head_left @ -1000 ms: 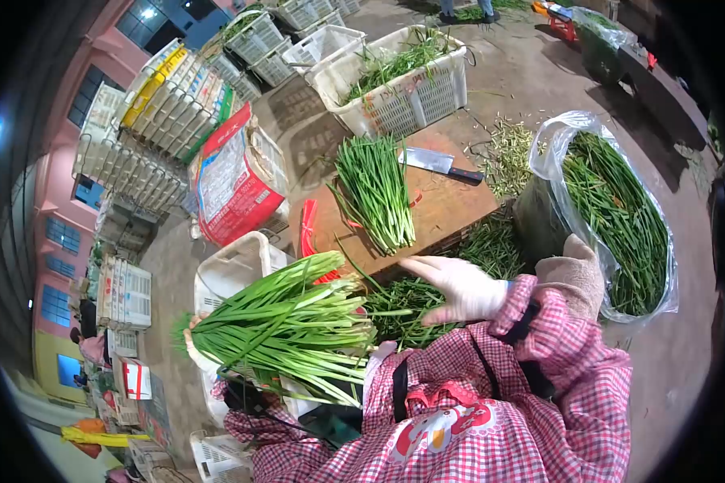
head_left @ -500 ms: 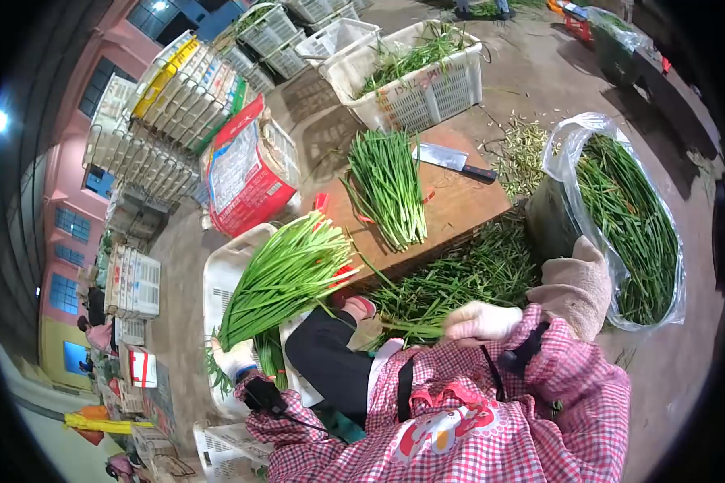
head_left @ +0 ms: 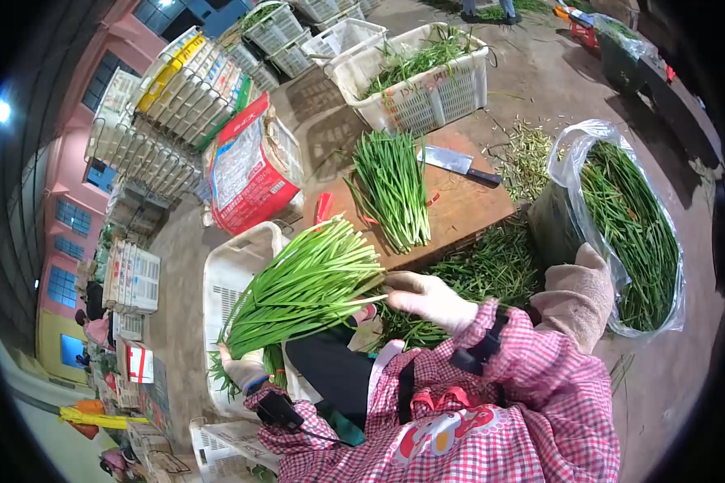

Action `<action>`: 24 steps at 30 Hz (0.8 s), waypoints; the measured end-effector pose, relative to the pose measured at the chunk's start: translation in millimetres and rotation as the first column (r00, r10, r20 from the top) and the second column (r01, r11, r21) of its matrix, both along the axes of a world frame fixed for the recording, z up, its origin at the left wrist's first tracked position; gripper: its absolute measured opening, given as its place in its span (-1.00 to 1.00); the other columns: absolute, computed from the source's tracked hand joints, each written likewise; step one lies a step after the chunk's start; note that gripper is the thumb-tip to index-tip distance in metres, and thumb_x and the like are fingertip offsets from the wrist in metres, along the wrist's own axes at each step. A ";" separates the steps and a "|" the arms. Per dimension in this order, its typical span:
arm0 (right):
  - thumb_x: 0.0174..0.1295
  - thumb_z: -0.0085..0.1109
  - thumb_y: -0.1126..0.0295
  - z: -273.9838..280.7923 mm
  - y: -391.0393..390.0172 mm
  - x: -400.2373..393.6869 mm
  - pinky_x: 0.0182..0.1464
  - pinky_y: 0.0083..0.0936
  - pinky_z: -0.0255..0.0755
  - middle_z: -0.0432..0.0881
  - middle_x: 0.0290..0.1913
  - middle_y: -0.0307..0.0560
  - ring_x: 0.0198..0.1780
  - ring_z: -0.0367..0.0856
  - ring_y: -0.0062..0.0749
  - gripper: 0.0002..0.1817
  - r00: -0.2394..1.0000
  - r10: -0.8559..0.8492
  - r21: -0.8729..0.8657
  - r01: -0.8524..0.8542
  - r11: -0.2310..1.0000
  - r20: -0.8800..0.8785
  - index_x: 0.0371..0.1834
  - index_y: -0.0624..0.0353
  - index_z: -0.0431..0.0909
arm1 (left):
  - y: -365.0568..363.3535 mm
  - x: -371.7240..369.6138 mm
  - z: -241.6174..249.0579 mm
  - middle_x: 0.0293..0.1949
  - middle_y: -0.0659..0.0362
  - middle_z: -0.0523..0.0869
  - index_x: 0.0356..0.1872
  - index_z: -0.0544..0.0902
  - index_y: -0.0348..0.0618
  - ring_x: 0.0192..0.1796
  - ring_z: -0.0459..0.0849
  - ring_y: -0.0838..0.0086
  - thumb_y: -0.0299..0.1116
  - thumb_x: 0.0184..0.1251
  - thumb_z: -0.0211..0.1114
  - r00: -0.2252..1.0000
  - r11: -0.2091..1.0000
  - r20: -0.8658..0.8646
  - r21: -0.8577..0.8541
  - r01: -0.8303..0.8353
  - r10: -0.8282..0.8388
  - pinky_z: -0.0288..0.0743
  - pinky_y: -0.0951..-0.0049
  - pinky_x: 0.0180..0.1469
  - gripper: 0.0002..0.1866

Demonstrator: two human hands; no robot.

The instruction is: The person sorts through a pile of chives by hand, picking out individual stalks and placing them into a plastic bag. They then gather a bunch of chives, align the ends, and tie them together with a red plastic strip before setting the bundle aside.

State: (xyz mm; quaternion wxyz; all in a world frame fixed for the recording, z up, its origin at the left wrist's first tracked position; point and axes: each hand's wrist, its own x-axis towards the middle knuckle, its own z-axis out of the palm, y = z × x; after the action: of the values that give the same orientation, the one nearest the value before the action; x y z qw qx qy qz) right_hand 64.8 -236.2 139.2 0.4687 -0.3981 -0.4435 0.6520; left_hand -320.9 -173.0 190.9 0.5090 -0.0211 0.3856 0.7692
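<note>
My gloved left hand [head_left: 246, 370] is closed around the leafy end of a loose bunch of garlic chives [head_left: 306, 278], which slants up over a white crate [head_left: 219, 278] and my knee. At the pale stem ends, my gloved right hand [head_left: 433, 301] reaches in with thumb and fingers apart, its fingertips close to the outermost stalks. Another bunch of chives [head_left: 393, 193], tied with red, lies on the wooden board [head_left: 467, 217]. Beside it rests a cleaver [head_left: 451, 161] with a dark handle. A red strip [head_left: 323, 209] sits at the board's left edge.
An open plastic bag [head_left: 576, 161] full of greens stands at right. Loose leaves [head_left: 491, 270] are heaped below the board. Beyond are a white crate [head_left: 435, 92] with greens, a red-and-white sack [head_left: 254, 173] and stacked crates [head_left: 157, 121].
My right hand has moved from near my lap up and left to the stem ends, its fingers opening. The held bunch has shifted right and lies flatter.
</note>
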 end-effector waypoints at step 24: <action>0.23 0.25 0.01 14.1 30.1 34.8 0.03 -0.51 0.48 0.67 -0.11 -0.08 -0.10 0.60 -0.51 -0.41 0.994 -0.096 0.068 0.100 0.993 -0.061 0.08 0.35 0.52 | 3.4 -11.6 -84.4 0.24 0.06 0.53 0.29 0.43 -0.21 0.24 0.49 0.23 -0.02 0.55 -0.25 0.825 0.975 -0.548 0.073 0.209 -0.136 0.31 0.17 0.32 -0.44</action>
State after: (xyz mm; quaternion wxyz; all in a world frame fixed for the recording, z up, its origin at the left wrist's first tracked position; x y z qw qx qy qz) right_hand 99.6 -206.1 153.3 0.5266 -0.3837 -0.4325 0.6232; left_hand -332.5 -169.6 106.6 0.4477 0.2642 0.4628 0.7180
